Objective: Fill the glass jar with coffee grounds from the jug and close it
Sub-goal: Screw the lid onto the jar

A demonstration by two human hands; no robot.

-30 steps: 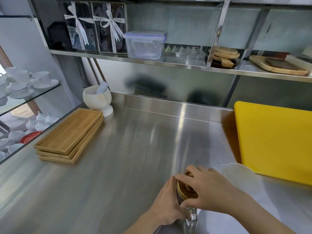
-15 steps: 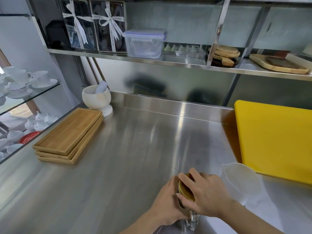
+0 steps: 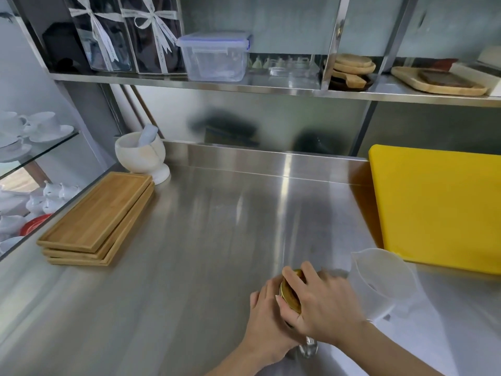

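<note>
The glass jar (image 3: 309,348) stands on the steel counter near the front edge, mostly hidden by both hands; only its clear base shows. My left hand (image 3: 267,325) wraps around the jar's body. My right hand (image 3: 322,305) grips the gold metal lid (image 3: 290,293) on top of the jar, fingers curled over its rim. The translucent white plastic jug (image 3: 382,283) stands just right of the jar, upright, with nothing holding it. The jar's contents are hidden.
A yellow cutting board (image 3: 439,207) lies at the right behind the jug. Stacked wooden trays (image 3: 97,221) and a white mortar with pestle (image 3: 141,154) sit at the left. A shelf above holds a plastic container (image 3: 215,57) and wooden boards. The steel counter (image 3: 206,240) stretches ahead.
My right hand has turned on the gold lid, with the fingers shifting round its rim. My left hand stays around the jar. The jug has not moved.
</note>
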